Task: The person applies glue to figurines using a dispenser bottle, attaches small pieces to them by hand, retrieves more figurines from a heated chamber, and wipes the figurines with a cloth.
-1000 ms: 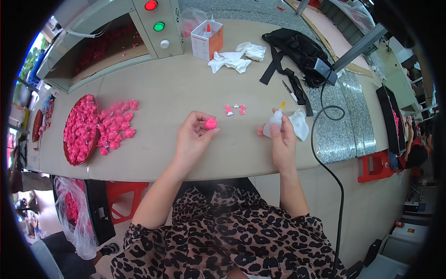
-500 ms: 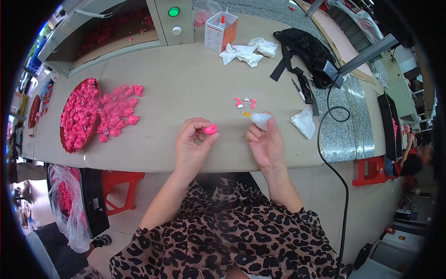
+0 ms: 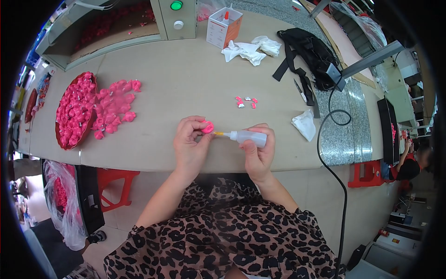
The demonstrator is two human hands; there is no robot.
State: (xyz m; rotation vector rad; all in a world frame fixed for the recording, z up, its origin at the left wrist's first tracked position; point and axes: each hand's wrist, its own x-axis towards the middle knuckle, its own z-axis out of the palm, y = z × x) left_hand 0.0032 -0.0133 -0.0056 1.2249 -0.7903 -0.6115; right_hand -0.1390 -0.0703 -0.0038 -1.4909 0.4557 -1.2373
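Between the thumb and fingers of my left hand point(image 3: 189, 142) is a small pink plastic piece point(image 3: 207, 126). My right hand point(image 3: 260, 153) is closed around a white squeeze bottle point(image 3: 250, 138), held nearly level. Its thin yellow nozzle point(image 3: 220, 134) points left, with the tip at the pink piece; whether they touch I cannot tell. Several tiny pink and silver pieces point(image 3: 241, 105) lie on the table beyond my hands. To the left, a red-rimmed tray point(image 3: 59, 135) is heaped with pink pieces point(image 3: 76, 109), and more loose pink pieces point(image 3: 115, 104) lie beside it.
A grey cabinet point(image 3: 178, 49) with a green light stands at the back left. Behind the table's middle are a white and orange box point(image 3: 218, 33) and crumpled tissues point(image 3: 246, 52). A black bag point(image 3: 309, 51), another tissue point(image 3: 304, 124) and a black cable point(image 3: 331, 167) lie to the right.
My right hand has tipped the bottle from pointing up-left to nearly level and brought its nozzle left to the pink piece. My left hand has turned the piece slightly.
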